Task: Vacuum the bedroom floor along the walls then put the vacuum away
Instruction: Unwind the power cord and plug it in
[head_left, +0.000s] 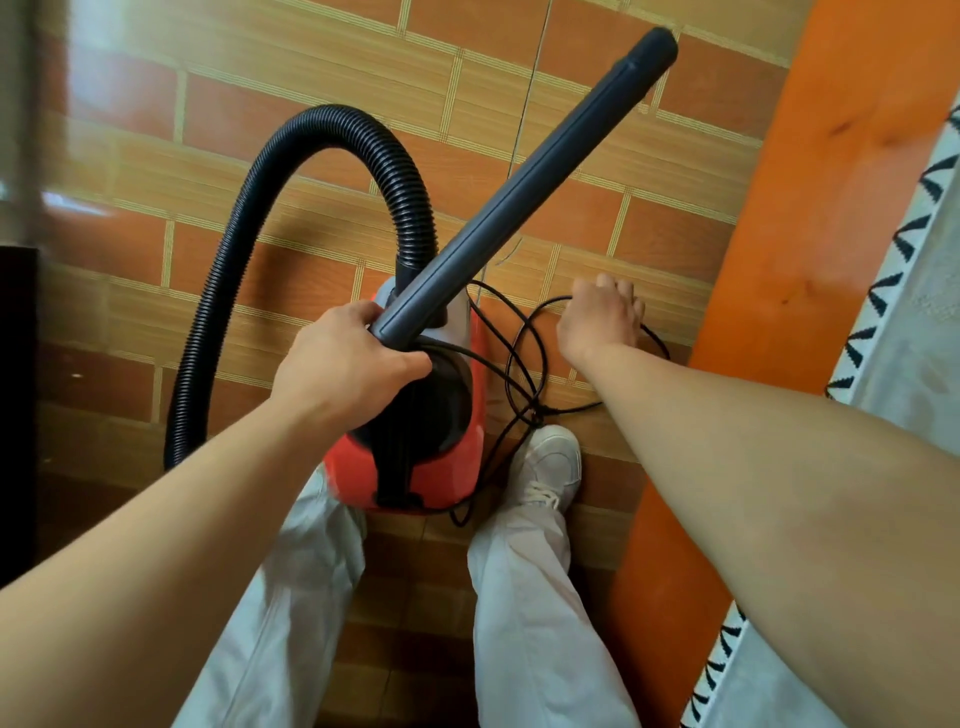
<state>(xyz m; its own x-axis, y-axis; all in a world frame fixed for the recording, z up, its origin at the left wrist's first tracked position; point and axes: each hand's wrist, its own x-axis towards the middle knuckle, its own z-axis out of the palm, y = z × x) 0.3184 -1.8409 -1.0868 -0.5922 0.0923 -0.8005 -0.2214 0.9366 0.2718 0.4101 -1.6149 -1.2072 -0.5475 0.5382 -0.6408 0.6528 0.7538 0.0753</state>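
At frame center, my left hand (347, 358) grips the grey wand (519, 192) above the red vacuum (415, 467) on the floor (260, 156), while my right hand (602, 317) closes around its looped black cord (524, 332).

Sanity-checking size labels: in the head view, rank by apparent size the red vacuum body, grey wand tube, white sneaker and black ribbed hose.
1. Black ribbed hose, longest sweep.
2. Grey wand tube, long, but it points away from the camera, so foreshortening makes its rank against the hose unsure.
3. Red vacuum body, partly hidden.
4. White sneaker.
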